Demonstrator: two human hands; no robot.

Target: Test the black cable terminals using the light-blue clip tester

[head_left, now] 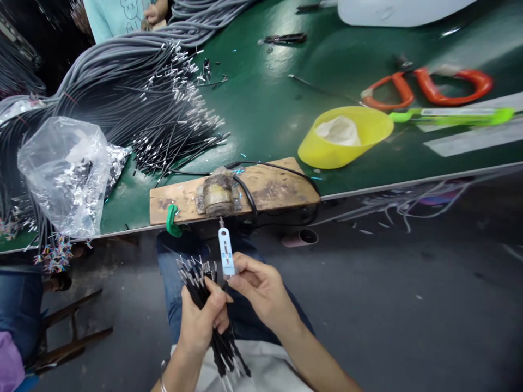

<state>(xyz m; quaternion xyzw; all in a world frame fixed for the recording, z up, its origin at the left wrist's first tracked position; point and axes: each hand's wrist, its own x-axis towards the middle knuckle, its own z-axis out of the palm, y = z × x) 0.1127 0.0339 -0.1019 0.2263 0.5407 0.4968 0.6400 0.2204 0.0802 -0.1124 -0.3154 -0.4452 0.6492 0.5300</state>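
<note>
My left hand (202,321) is closed around a bundle of short black cables (223,348), whose stripped, silvery ends stick out above and below the fist. Beside it, my right hand (257,288) pinches the lower end of a light blue plastic tool (226,253) between thumb and fingers. This tool has a slot in its face and a thin metal tip pointing toward the table edge. Just beyond the tip, a worn, cylindrical metal device (218,196) is mounted on a wooden board (278,185). Whatever lies inside my right fingers is hidden.
A green clamp (172,220) grips the board at the table (261,103) edge. Piled cables (122,92) and a plastic bag (65,174) lie left. A yellow container (343,155), orange-handled pliers (433,92) and small snips (285,38) lie farther off. Another person's hand (154,12) is at the back.
</note>
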